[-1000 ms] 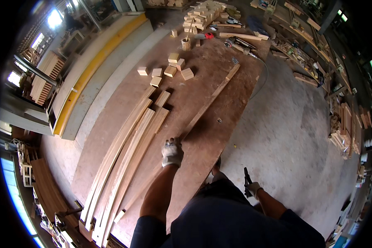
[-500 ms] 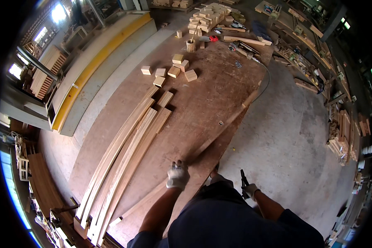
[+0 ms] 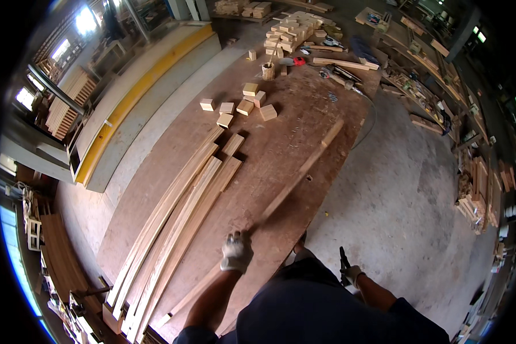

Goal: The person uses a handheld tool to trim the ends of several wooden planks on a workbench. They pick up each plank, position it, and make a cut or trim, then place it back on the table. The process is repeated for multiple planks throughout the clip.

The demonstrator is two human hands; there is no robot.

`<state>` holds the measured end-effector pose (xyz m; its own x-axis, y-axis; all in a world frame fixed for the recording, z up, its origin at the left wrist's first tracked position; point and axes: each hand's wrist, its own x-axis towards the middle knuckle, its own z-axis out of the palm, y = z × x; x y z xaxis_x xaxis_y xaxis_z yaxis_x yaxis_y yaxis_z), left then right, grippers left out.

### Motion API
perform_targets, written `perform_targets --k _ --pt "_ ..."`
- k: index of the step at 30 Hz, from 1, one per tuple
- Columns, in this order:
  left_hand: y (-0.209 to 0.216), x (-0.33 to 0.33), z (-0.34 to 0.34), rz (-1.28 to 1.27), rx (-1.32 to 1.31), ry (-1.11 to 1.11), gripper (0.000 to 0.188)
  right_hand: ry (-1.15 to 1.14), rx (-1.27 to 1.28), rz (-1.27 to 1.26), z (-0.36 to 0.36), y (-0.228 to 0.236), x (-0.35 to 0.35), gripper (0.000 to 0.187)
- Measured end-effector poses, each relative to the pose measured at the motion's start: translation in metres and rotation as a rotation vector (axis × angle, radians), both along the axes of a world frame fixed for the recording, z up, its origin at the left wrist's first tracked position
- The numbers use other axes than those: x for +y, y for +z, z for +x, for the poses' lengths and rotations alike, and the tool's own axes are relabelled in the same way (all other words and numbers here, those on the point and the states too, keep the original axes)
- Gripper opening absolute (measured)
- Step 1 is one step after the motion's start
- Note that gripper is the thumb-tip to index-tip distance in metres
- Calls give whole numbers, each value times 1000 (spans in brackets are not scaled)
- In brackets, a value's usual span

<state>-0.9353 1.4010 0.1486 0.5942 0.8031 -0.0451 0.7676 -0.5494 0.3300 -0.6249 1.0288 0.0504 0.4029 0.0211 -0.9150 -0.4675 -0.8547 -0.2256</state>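
My left hand [image 3: 237,252], in a pale work glove, is closed around a long, narrow wooden strip [image 3: 295,182]. The strip runs slantwise over the brown worktable [image 3: 286,132], its far end toward the right edge and its near part passing beside my left forearm. Low at my right side, off the table, my gloved right hand [image 3: 354,275] grips a slim black tool [image 3: 344,259] pointing upward; its exact kind is not clear. Left of the strip lie several long wooden boards [image 3: 180,221], side by side. Beyond their far ends sit several small wood blocks [image 3: 226,108].
At the table's far end are a pile of wood pieces [image 3: 289,28], a pot with a stick [image 3: 268,71], a red tape measure [image 3: 299,61] and a corded power tool [image 3: 338,74]. A yellow-edged bench [image 3: 149,69] stands left. Wood stacks [image 3: 475,183] line the right.
My left hand has moved slightly left with the strip. The strip's far end has swung left, away from the table's right edge. My right hand still holds the black tool.
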Motion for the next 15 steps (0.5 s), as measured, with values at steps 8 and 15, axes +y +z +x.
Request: perform_targets --k 8,15 --pt "22 -87 -108 -157 107 178 28 65 -62 -66 16 -35 -20 27" --pt "15 -132 -222 -193 288 410 28 32 18 80 13 -10 33 24"
